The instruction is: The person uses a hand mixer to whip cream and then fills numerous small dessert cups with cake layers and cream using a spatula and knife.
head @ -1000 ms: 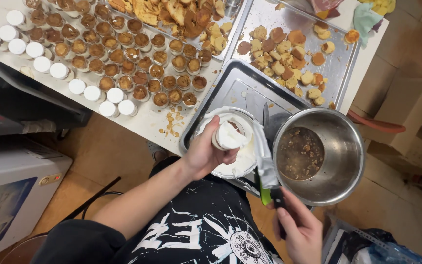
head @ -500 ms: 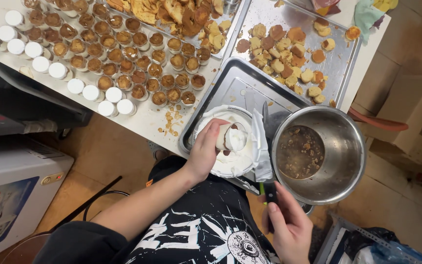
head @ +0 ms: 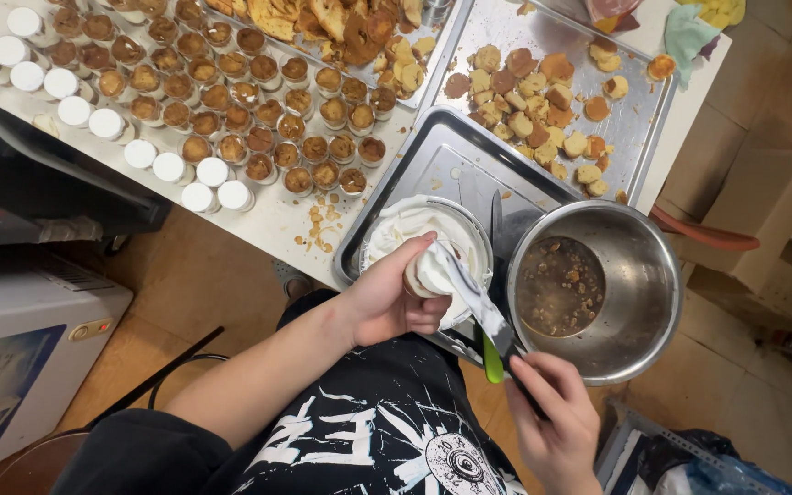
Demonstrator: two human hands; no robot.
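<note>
My left hand [head: 394, 298] grips a small round cup [head: 423, 272] heaped with white cream, held over a white bowl of cream [head: 396, 225]. My right hand [head: 552, 417] holds a knife [head: 469, 298] with a green and black handle; its cream-smeared blade lies across the top of the cup. Both sit above a steel tray [head: 456, 160] at the table's near edge. A steel mixing bowl [head: 639, 293] with brown crumbs and liquid stands just right of the cream bowl.
Several rows of small filled cups [head: 231, 92] cover the table's left, with white-topped ones [head: 153, 165] along the near edge. A second tray [head: 634, 119] holds cake pieces [head: 533, 92]. Crumbs [head: 323, 225] lie on the table. A white appliance [head: 20, 357] and cardboard box [head: 763, 211] flank me.
My left hand lifted the cup from the cream bowl and tilted it toward me. My right hand brought the knife blade up across the cup's top.
</note>
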